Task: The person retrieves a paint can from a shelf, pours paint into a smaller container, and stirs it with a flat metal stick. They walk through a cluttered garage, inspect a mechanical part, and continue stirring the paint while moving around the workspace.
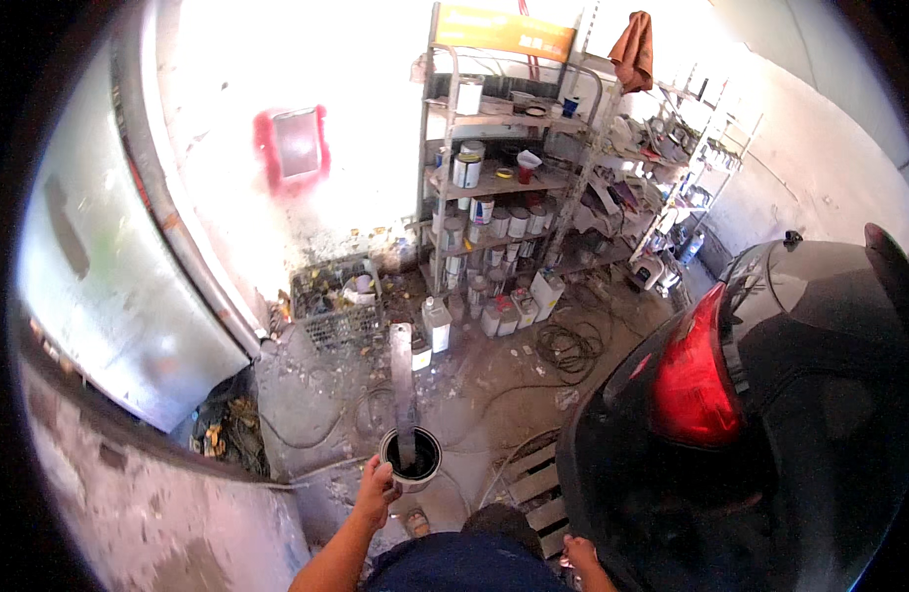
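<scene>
My left hand [377, 483] grips the side of a round, open paint can [439, 472] in front of my body. The inside of the can looks dark. A long, flat stirring stick [403, 380] stands in it, its upper part rising well above the rim. Low in the view, my right hand [577, 555] is beside the black car [820, 424] with its red tail light [701, 380]. Its fingers look curled, and whatever they may hold is hidden.
Ahead stands a metal shelf rack [499, 187] of cans. Jugs [436, 324], a plastic crate [341, 306] of waste and a coiled hose [570, 352] are on the floor. A wooden pallet [538, 488] lies by the car. A large grey panel [129, 247] is at the left.
</scene>
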`<action>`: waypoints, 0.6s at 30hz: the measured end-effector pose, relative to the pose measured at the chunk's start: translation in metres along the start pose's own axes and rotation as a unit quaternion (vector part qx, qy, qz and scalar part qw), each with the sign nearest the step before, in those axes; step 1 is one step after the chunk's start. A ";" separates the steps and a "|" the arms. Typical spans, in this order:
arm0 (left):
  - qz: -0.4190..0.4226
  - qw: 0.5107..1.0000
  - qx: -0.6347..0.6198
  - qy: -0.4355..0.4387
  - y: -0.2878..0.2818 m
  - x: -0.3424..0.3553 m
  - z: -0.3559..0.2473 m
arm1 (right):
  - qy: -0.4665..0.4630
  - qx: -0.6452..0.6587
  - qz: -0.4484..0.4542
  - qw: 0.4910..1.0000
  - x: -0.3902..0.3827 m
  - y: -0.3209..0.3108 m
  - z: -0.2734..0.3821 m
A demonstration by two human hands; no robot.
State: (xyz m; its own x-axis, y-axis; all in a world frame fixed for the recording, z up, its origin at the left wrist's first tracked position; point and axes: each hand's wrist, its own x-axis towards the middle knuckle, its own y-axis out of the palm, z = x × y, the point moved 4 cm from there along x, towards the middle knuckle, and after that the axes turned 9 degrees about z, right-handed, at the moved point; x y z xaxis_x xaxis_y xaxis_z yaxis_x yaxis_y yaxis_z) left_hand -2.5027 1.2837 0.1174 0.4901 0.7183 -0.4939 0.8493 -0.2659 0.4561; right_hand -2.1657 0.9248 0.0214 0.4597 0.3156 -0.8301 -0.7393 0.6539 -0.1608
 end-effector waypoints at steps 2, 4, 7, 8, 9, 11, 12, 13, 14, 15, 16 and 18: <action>0.027 0.999 0.017 -0.021 0.011 0.046 -0.030 | -0.036 -0.006 0.016 0.999 0.021 0.025 0.036; 0.057 0.997 0.043 -0.031 0.021 0.091 -0.047 | -0.072 -0.016 0.035 0.997 0.044 0.052 0.084; 0.098 0.993 0.062 -0.034 0.038 0.161 -0.057 | -0.192 -0.054 0.044 0.979 0.082 0.091 0.173; 0.118 0.991 0.059 -0.034 0.048 0.187 -0.061 | -0.227 -0.058 0.051 0.971 0.089 0.104 0.217; 0.134 0.989 0.056 -0.036 0.059 0.208 -0.065 | -0.259 -0.062 0.060 0.962 0.092 0.117 0.265; 0.172 0.983 0.059 -0.037 0.092 0.248 -0.079 | -0.256 -0.010 0.128 0.958 0.101 0.138 0.365; 0.171 0.982 0.067 -0.046 0.105 0.268 -0.087 | -0.299 -0.021 0.144 0.943 0.106 0.145 0.412; 0.168 0.981 0.073 -0.058 0.118 0.287 -0.095 | -0.337 -0.034 0.159 0.928 0.109 0.149 0.457; 0.185 0.979 0.068 -0.052 0.133 0.308 -0.108 | -0.373 -0.087 0.158 0.910 0.107 0.155 0.510; 0.199 0.977 0.062 -0.055 0.140 0.324 -0.113 | -0.399 -0.139 0.157 0.893 0.102 0.163 0.548; 0.214 0.974 0.051 -0.057 0.151 0.342 -0.118 | -0.435 -0.145 0.170 0.872 0.101 0.170 0.587; 0.252 0.965 0.048 -0.046 0.179 0.368 -0.137 | -0.484 -0.177 0.185 0.837 0.098 0.188 0.657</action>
State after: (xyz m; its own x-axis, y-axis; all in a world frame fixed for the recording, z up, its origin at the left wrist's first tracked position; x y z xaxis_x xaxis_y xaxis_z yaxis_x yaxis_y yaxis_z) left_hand -2.1971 1.5886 0.1187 0.8574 0.4233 -0.2927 0.5105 -0.6279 0.5875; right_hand -1.9367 1.5304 0.2601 0.2229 0.9728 -0.0636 -0.9400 0.1971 -0.2786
